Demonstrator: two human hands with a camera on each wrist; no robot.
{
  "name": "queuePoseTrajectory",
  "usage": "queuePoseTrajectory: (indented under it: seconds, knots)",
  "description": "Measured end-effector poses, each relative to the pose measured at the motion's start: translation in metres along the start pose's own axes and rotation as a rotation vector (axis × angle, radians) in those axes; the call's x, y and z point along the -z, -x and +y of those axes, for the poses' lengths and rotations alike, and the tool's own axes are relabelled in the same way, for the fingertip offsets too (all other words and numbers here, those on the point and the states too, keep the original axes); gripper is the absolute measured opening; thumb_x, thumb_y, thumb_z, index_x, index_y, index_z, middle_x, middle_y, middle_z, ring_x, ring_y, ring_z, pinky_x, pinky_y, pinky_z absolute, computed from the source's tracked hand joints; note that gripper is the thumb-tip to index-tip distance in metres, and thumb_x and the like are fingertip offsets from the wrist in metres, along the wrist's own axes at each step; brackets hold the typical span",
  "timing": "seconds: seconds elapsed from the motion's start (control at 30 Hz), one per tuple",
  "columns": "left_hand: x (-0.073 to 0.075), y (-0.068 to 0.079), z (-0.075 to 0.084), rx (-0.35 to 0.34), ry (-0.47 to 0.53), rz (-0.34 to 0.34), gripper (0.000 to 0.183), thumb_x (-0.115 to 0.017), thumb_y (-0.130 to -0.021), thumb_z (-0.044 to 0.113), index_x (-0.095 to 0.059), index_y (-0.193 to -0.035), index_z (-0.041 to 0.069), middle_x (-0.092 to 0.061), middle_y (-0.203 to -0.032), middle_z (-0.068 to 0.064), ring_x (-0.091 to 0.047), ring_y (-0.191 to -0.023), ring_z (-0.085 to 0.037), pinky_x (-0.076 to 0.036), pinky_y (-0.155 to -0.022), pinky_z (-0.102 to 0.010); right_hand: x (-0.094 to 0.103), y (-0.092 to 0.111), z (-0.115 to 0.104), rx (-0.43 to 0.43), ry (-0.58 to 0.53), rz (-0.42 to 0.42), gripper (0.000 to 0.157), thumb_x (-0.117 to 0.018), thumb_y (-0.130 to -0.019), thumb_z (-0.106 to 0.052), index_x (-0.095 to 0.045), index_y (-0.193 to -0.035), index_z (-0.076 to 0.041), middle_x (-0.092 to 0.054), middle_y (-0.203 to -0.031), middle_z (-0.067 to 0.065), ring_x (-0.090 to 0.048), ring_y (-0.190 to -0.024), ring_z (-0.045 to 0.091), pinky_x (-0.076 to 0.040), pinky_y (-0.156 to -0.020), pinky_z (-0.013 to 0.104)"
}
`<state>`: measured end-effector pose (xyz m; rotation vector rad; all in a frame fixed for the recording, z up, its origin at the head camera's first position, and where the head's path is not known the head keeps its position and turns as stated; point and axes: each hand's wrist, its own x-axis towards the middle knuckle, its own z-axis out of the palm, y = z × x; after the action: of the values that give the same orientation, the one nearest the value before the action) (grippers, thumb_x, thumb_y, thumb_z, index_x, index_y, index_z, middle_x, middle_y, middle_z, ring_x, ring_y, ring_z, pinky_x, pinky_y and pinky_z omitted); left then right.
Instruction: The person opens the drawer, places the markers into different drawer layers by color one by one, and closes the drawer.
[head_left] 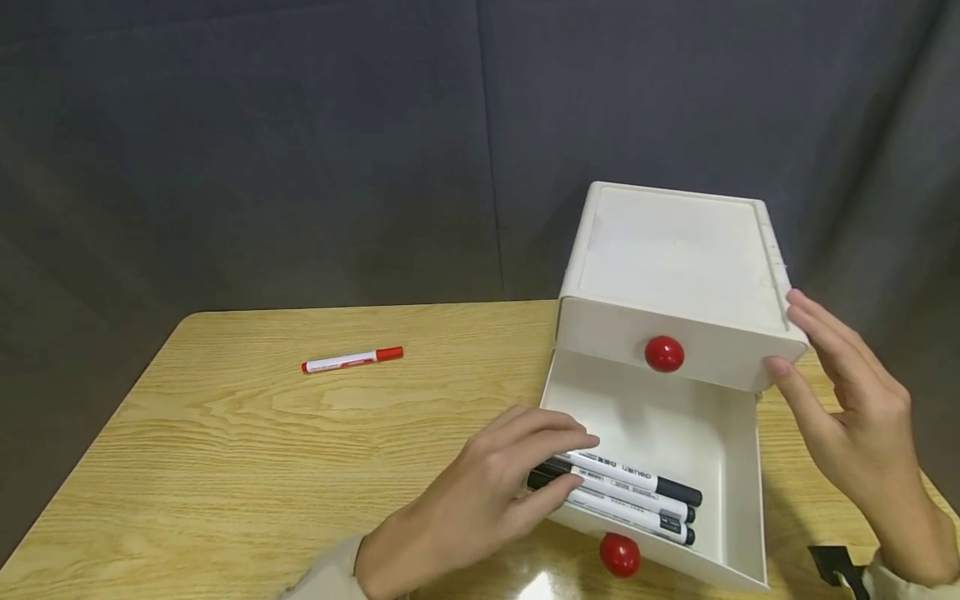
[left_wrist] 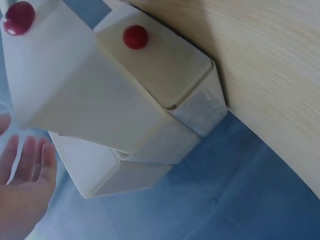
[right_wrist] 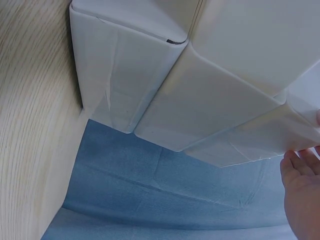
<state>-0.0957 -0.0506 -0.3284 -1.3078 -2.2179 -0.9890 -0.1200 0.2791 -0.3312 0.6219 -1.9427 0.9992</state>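
Observation:
A white drawer unit (head_left: 678,250) with red ball knobs stands at the right of the table, one drawer (head_left: 667,392) pulled out below the top one. Several black-and-white markers (head_left: 615,487) lie side by side at the front of that drawer. My left hand (head_left: 491,492) is over its front left, fingers loosely bent across the markers' left ends, gripping none. In the left wrist view, that hand (left_wrist: 27,192) appears beside the pulled-out drawer. My right hand (head_left: 862,408) touches the unit's upper right front corner, thumb near the front face and fingers along the side.
A red-capped marker (head_left: 352,360) lies on the wooden table (head_left: 247,467) at the back left. Behind the table hangs a dark curtain (head_left: 300,167). A lower drawer front (left_wrist: 165,65) sits closed beneath the pulled-out one.

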Motion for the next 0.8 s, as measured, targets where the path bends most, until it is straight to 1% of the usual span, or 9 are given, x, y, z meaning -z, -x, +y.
queuePoseTrajectory:
  seconds: [0.17, 0.27, 0.37, 0.5, 0.57, 0.67, 0.8]
  knots:
    - [-0.003, 0.004, 0.009, -0.035, 0.030, 0.125, 0.035, -0.075, -0.085, 0.006, -0.067, -0.119, 0.006, -0.069, -0.114, -0.004, -0.062, -0.107, -0.013, -0.050, -0.098, -0.018, 0.000, 0.000, 0.000, -0.003, 0.006, 0.003, 0.050, -0.066, -0.095, -0.020, -0.056, -0.127, 0.017, -0.054, -0.140, 0.028, -0.053, -0.135, 0.018, -0.040, -0.111, 0.020]
    - [-0.007, 0.007, 0.015, -0.020, 0.069, 0.185, 0.039, -0.078, -0.082, 0.005, -0.066, -0.119, 0.006, -0.068, -0.113, -0.004, -0.062, -0.105, -0.014, -0.052, -0.095, -0.019, 0.000, 0.000, 0.000, -0.006, 0.001, 0.009, 0.049, -0.067, -0.095, -0.019, -0.057, -0.127, 0.017, -0.055, -0.139, 0.028, -0.054, -0.135, 0.018, -0.040, -0.111, 0.020]
    - [-0.013, 0.011, 0.021, 0.012, 0.102, 0.236, 0.043, -0.081, -0.079, 0.003, -0.065, -0.119, 0.006, -0.068, -0.111, -0.005, -0.061, -0.102, -0.015, -0.053, -0.091, -0.020, 0.001, 0.000, 0.000, -0.007, 0.010, 0.005, 0.050, -0.067, -0.095, -0.021, -0.057, -0.127, 0.017, -0.055, -0.140, 0.027, -0.053, -0.135, 0.017, -0.040, -0.111, 0.020]
    - [-0.018, 0.016, 0.026, 0.044, 0.124, 0.306, 0.046, -0.082, -0.076, 0.001, -0.063, -0.119, 0.006, -0.067, -0.110, -0.006, -0.061, -0.101, -0.017, -0.054, -0.089, -0.024, 0.001, 0.000, -0.001, -0.006, 0.019, -0.001, 0.050, -0.066, -0.096, -0.022, -0.057, -0.127, 0.016, -0.055, -0.140, 0.027, -0.053, -0.135, 0.017, -0.039, -0.112, 0.020]
    - [-0.020, 0.017, 0.028, 0.067, 0.140, 0.321, 0.047, -0.081, -0.077, 0.001, -0.062, -0.119, 0.006, -0.066, -0.111, -0.007, -0.061, -0.102, -0.018, -0.055, -0.090, -0.026, 0.001, 0.000, -0.001, -0.005, 0.023, -0.001, 0.050, -0.066, -0.096, -0.022, -0.057, -0.127, 0.016, -0.055, -0.140, 0.027, -0.053, -0.135, 0.017, -0.039, -0.112, 0.020]
    - [-0.022, 0.020, 0.035, 0.154, 0.199, 0.300, 0.048, -0.081, -0.078, 0.002, -0.059, -0.121, 0.007, -0.063, -0.115, -0.007, -0.061, -0.102, -0.018, -0.055, -0.091, -0.026, 0.002, 0.000, 0.000, -0.008, 0.036, -0.007, 0.052, -0.065, -0.096, -0.024, -0.057, -0.127, 0.015, -0.055, -0.140, 0.027, -0.052, -0.136, 0.016, -0.039, -0.112, 0.019]
    - [-0.029, 0.026, 0.038, 0.186, 0.218, 0.290, 0.049, -0.082, -0.078, 0.006, -0.058, -0.121, 0.008, -0.061, -0.115, -0.005, -0.061, -0.101, -0.016, -0.054, -0.089, -0.023, 0.002, 0.001, 0.000, -0.016, 0.044, -0.015, 0.052, -0.065, -0.096, -0.025, -0.057, -0.128, 0.015, -0.054, -0.141, 0.026, -0.052, -0.136, 0.016, -0.039, -0.112, 0.019]
